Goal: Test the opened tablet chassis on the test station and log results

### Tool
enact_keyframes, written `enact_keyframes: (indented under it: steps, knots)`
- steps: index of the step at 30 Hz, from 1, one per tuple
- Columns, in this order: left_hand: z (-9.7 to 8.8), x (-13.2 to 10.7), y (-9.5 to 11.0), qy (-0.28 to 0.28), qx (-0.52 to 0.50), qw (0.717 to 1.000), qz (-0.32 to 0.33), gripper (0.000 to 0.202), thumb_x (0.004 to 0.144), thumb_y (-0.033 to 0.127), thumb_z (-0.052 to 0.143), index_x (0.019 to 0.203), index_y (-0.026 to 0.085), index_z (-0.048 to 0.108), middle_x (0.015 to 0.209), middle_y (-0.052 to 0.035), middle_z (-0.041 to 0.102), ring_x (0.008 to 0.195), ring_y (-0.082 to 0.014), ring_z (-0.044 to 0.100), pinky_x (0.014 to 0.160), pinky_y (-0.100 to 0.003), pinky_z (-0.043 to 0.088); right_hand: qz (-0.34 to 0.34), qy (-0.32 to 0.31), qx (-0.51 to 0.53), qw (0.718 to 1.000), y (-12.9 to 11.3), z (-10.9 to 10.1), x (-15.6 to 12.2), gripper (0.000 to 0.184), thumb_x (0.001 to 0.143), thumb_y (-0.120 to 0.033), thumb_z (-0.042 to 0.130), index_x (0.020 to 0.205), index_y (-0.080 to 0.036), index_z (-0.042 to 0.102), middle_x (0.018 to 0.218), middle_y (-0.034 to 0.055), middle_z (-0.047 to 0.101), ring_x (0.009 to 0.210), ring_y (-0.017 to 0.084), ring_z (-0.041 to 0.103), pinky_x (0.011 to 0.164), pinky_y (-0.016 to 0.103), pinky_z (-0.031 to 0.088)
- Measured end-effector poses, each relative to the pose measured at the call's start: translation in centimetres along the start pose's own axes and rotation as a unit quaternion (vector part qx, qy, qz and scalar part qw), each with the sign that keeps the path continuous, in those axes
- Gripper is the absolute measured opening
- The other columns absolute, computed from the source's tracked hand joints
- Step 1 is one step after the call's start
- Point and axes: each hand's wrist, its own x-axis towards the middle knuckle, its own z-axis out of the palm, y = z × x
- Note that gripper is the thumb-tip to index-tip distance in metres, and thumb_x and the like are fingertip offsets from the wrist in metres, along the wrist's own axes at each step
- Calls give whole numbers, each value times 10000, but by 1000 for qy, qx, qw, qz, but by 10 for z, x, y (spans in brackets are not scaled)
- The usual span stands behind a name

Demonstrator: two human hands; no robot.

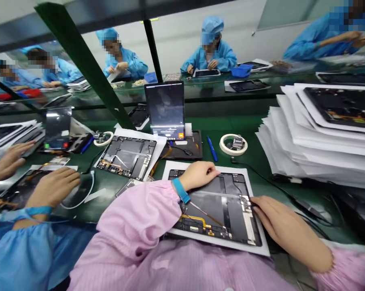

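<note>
While a flat black tablet shell [213, 206] lies under the left hand [200, 175], beside the right hand [281, 222], any grip is unclear.

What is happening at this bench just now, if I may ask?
The camera wearer's left hand lies over the far edge of an opened tablet shell on a white sheet; the right hand is at its right side. Beyond it are a lit screen, a blue pen and a tape roll. To the left, a co-worker's hand is over another opened device.
</note>
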Motion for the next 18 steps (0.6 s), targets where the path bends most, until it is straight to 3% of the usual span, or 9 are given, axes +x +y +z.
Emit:
enact_keyframes:
  steps: [2,5,7,9,12,18]
  knots:
    - [0,-1,0,-4,-2,1000,6,293,884,427,519,777,186,648,755,-15,680,681,-154,582,567,-247,345,9,-22,15,1000,5,-3,2,280,964,-311,379,1053,-187,614,891,86,657,778,226,642,663,370,525]
    - [0,-3,1,-11,-9,1000,14,304,888,425,509,765,181,642,745,-19,674,679,-156,581,579,-249,356,45,-68,82,993,9,-9,3,348,931,-372,479,1226,-205,552,961,82,657,830,223,647,713,370,546]
    - [0,-4,0,-14,-9,1000,15,303,892,416,497,771,178,640,755,-23,674,691,-161,585,603,-255,375,99,-58,135,984,9,-12,2,400,916,-367,509,1280,-200,508,999,84,659,847,210,651,753,366,556]
    - [0,-4,-1,-20,-7,1000,15,307,895,415,485,776,178,638,765,-27,674,705,-168,589,629,-263,391,135,-12,143,980,8,-13,-1,289,930,-326,481,1174,-206,579,990,77,672,871,205,653,798,370,552]
    - [0,-3,-1,-33,-8,999,5,312,892,428,482,777,180,633,767,-24,671,702,-172,586,629,-268,392,107,33,103,988,7,-14,-6,240,958,-271,437,1026,-223,663,955,55,696,905,196,646,838,365,528]
    - [-1,-5,1,-40,-5,999,-1,318,889,437,477,757,185,620,744,-9,658,667,-160,567,599,-264,368,46,15,64,997,8,-19,-10,281,976,-225,421,1085,-225,679,872,32,705,798,165,596,756,337,444]
